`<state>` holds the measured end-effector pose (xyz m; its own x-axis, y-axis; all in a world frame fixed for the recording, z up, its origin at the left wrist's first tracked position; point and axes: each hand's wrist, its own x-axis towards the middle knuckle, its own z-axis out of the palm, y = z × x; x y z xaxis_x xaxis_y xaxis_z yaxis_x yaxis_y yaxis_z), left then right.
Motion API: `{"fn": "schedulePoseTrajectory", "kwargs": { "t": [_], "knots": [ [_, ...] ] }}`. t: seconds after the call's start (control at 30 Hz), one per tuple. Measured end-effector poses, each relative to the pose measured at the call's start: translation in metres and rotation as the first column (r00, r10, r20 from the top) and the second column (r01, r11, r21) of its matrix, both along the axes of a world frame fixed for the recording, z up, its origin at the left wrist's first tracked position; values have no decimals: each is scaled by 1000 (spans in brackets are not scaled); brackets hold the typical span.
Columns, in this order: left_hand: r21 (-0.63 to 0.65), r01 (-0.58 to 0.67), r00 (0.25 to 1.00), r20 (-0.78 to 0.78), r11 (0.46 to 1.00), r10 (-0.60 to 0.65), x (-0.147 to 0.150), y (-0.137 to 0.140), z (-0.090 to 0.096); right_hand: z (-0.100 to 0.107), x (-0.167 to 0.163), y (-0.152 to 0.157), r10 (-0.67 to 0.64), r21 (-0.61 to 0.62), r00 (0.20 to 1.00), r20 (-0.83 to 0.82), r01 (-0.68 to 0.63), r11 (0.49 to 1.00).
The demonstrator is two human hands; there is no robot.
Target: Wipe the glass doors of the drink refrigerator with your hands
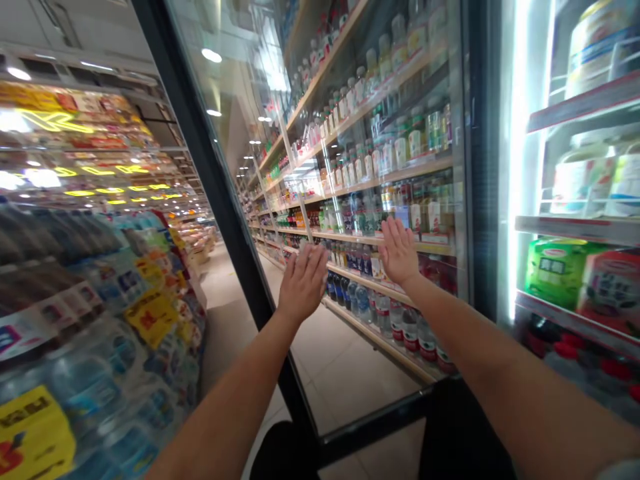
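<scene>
A glass cooler door [215,167] with a dark frame stands swung out in front of me. My left hand [303,283] is raised in front of the glass near the dark edge, fingers extended, nothing in it. Higher and to the right, my right hand [399,253] is also flat with its fingers stretched out, and it holds nothing. Both palms face the glass; whether they touch it I cannot tell. Through the pane appear shelves with rows of bottled drinks [367,163], partly mixed with reflections.
On the right is the lit cooler interior with bottles [583,173], a green package [557,272] and a red package [613,290] on its shelves. Shrink-wrapped water bottles [85,387] are stacked at the left with a yellow price sign [35,433]. A tiled aisle floor [223,287] runs between.
</scene>
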<state>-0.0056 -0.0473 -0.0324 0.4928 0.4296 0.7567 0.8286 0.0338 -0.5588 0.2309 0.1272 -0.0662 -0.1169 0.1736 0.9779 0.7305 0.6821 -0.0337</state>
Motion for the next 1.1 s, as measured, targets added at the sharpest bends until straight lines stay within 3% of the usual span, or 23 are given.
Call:
{"fn": "schedulePoseTrajectory", "kwargs": {
  "t": [0.07, 0.17, 0.27, 0.33, 0.43, 0.57, 0.67, 0.8, 0.87, 0.97, 1.1],
  "knots": [
    [-54, 18, 996, -82, 998, -22, -2, 0, -8, 0, 0, 0, -18, 11, 1000, -4, 18, 1000],
    [-84, 23, 984, -176, 996, -37, -10, -3, 5, 0, -1, 0, -31, 17, 1000, -3, 31, 999],
    [-11, -2, 994, -111, 1000, 1, -16, -7, 29, -1, -2, 0, -32, 9, 999, -5, 32, 999],
    [56, -22, 1000, -11, 998, 23, -17, -9, 35, -1, -2, 0, -35, 10, 999, -10, 35, 999],
    [100, -28, 998, 54, 995, 23, -13, -9, 20, 0, 0, 0, -37, 23, 999, -5, 37, 999],
    [-51, 22, 984, -177, 998, -31, -9, -7, -12, 0, 0, 0, -36, 23, 999, -4, 36, 999],
    [-105, 25, 960, -274, 994, -53, -12, -6, -5, -1, -1, 1, -35, 27, 999, -10, 36, 999],
    [10, -4, 996, -89, 1000, 5, -12, -5, 28, -2, -2, 2, -44, 48, 999, -15, 44, 998],
    [55, -24, 1000, -6, 998, 25, -9, -4, 33, -2, -1, 2, -49, 50, 999, -15, 50, 998],
    [59, -28, 999, -30, 998, 29, -3, -3, 19, -1, -1, 1, -46, 43, 999, -12, 47, 998],
    [-66, 16, 966, -256, 998, -33, -3, -6, -2, -1, -1, 0, -36, 32, 999, -18, 36, 999]
  ]
}}
